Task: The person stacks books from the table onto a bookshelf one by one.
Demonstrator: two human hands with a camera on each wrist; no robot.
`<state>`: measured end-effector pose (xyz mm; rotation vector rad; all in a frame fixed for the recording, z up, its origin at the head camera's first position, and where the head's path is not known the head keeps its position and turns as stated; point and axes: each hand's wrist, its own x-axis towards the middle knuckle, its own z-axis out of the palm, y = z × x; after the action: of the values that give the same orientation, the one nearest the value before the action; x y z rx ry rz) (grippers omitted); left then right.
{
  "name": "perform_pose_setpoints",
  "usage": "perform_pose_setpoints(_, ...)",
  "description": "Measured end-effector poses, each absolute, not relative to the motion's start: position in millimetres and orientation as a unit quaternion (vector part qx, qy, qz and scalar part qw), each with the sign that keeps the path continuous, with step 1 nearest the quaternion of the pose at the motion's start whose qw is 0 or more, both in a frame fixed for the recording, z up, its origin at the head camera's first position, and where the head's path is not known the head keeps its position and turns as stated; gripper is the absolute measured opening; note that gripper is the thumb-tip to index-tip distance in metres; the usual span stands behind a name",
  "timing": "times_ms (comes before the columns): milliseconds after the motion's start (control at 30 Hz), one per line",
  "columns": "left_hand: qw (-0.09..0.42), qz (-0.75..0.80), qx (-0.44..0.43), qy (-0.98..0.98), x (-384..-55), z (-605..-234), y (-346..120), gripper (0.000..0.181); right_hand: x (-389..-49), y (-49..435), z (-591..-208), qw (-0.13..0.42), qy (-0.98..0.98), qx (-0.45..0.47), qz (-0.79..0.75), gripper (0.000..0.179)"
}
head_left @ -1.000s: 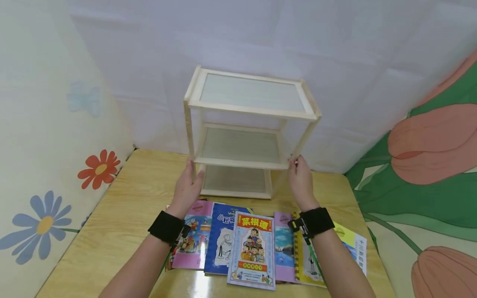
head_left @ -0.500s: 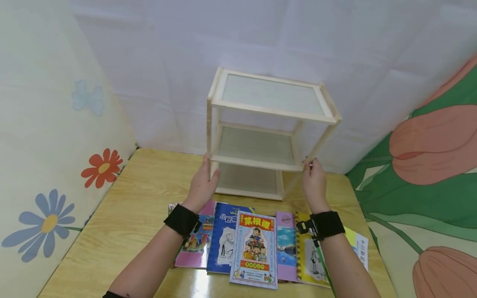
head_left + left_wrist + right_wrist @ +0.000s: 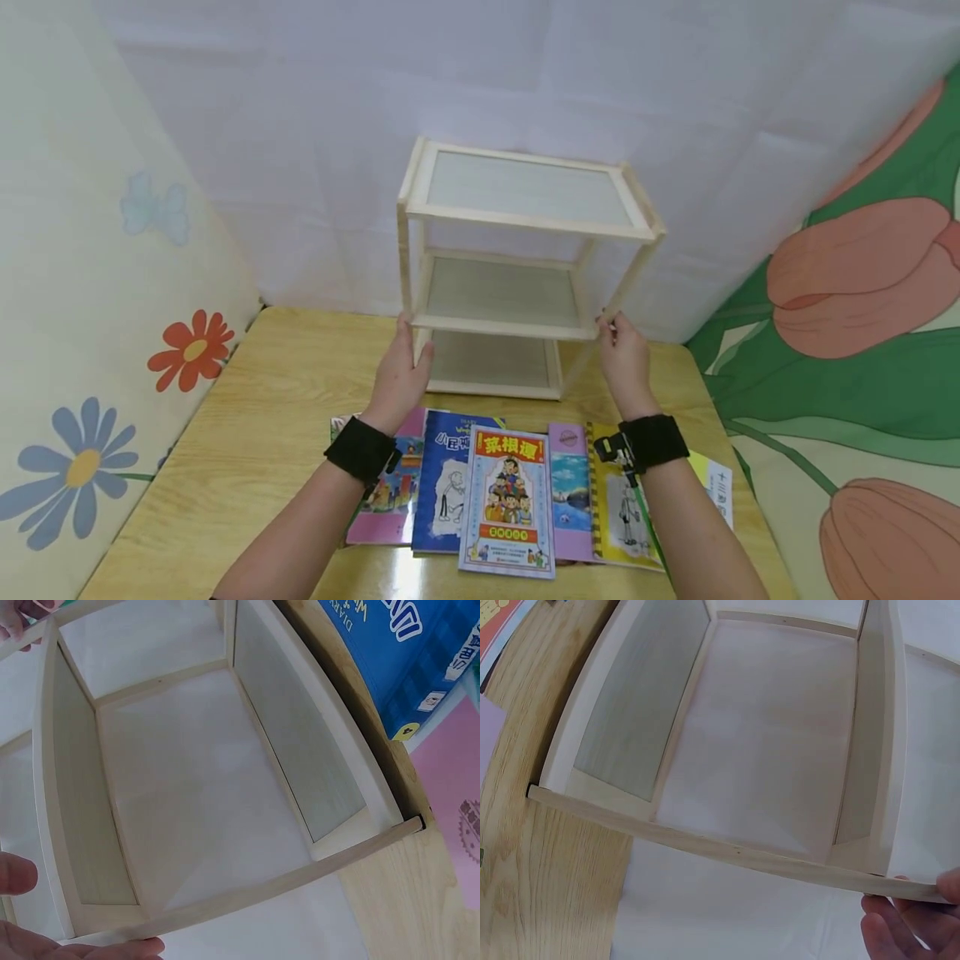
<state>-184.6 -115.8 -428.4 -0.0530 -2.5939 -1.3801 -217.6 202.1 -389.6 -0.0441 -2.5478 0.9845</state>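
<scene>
Shelf unit (image 3: 502,292) of pale wood, three greyish panels high, stands toward the back of the desk (image 3: 247,417) before a white cloth (image 3: 487,83), and from my remote seat I see a hand at each side of it. I have the left hand (image 3: 399,371) at the front left post (image 3: 404,267), near the middle panel, its fingers nearly straight against the wood and the thumb apart from them. I see the right hand (image 3: 626,367) clamped on the front right post (image 3: 630,271) at about the same height, wood between thumb and fingers. Nearer to me, books lie in a row, among them a blue book (image 3: 446,467), a comic (image 3: 510,508) partly over it, and a yellow ring-bound book (image 3: 626,517).
</scene>
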Motion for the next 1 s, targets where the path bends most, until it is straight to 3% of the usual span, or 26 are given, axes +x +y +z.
perform_pose_setpoints(667,0.062,-0.424,-0.018,-0.903,-177.4,-427.2,-124.5,0.080,-214.1,200.3,-389.9,0.194,-0.905,0.008,0.378,0.025)
perform_pose_setpoints(800,0.050,-0.431,-0.033,-0.900,-169.8,-428.6,-123.0,0.082,-201.8,203.9,-392.5,0.154,-0.897,0.022,0.414,0.028)
perform_pose_setpoints(1000,-0.020,-0.426,-0.074,-0.901,-145.2,-434.8,-122.8,0.081,-169.7,200.3,-402.9,0.040,-0.911,0.028,0.410,0.069)
